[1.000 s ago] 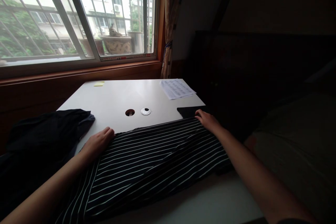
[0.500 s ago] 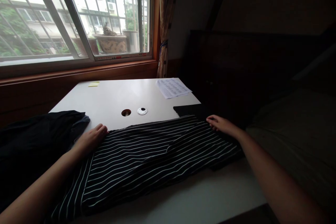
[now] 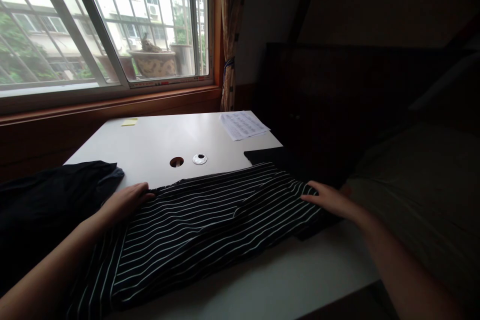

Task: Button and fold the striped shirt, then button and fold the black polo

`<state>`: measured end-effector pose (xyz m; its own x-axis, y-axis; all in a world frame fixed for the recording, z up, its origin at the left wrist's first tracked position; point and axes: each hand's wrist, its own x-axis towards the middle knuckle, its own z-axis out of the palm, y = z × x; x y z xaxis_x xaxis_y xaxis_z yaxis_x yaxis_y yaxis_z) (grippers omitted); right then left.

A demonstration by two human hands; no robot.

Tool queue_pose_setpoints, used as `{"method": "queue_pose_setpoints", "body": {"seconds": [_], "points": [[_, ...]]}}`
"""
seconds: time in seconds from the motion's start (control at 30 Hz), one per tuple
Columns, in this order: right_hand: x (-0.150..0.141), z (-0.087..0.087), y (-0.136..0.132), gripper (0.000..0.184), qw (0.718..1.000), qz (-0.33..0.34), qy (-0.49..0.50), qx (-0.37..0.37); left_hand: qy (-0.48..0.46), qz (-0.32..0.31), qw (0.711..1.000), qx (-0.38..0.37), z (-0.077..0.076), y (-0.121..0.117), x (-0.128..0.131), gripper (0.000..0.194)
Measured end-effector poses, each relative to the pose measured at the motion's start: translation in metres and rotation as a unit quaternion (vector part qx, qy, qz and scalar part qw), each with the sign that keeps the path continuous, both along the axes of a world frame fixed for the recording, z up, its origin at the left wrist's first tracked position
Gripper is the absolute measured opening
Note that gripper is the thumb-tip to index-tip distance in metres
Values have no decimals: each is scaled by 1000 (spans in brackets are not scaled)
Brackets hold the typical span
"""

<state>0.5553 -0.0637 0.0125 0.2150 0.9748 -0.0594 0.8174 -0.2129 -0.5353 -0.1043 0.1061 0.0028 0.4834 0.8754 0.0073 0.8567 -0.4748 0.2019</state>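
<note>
A black garment with thin white stripes (image 3: 195,225) lies spread over the white table, with a folded layer running slantwise across its middle. Whether it is a shirt or something else I cannot tell. My left hand (image 3: 129,199) is closed on its far left corner, thumb below the fingers. At the right end, my right hand (image 3: 325,199) pinches the striped cloth between thumb and fingers, bunching it a little. A dark piece of cloth (image 3: 264,155) shows from under or behind the garment's far right part.
Dark clothing (image 3: 56,195) is heaped at the table's left. Printed papers (image 3: 243,125) and a yellow sticky note (image 3: 129,122) lie on the far part of the white table (image 3: 165,135). A round hole (image 3: 177,162) and its loose cover (image 3: 200,159) are mid-table. A window (image 3: 150,20) stands behind.
My right hand let go of the far right edge, moved right and nearer to me, and now grips the right end. My left hand stayed at its corner. The view turned slightly right.
</note>
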Motion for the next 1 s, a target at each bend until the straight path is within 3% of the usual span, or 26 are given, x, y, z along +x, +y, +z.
{"method": "queue_pose_setpoints", "body": {"seconds": [0.13,0.23,0.37,0.47,0.6,0.7,0.8,0.9,1.0], "points": [[-15,2,5,33,996,-14,46,71,2,38,999,-2,-1,15,-25,41],[-29,-6,5,28,996,-20,32,82,2,36,996,-76,2,27,-42,43],[-36,-17,1,23,996,-20,18,80,18,13,991,-134,22,39,-30,45],[-31,-17,-1,28,994,-46,19,95,1,-24,996,-87,43,44,21,45],[-27,-15,-2,35,992,-54,41,104,-66,-154,986,-14,52,48,134,35],[-29,-19,-2,36,990,-56,52,115,-89,-187,978,-9,39,49,223,28],[-32,-24,-2,36,989,-63,60,123,-109,-208,972,-19,22,49,293,29],[-34,-26,-3,34,987,-58,74,134,-123,-205,970,-38,10,49,340,34],[-35,-23,-7,31,985,-54,77,144,-127,-194,970,-69,2,49,366,34]]}}
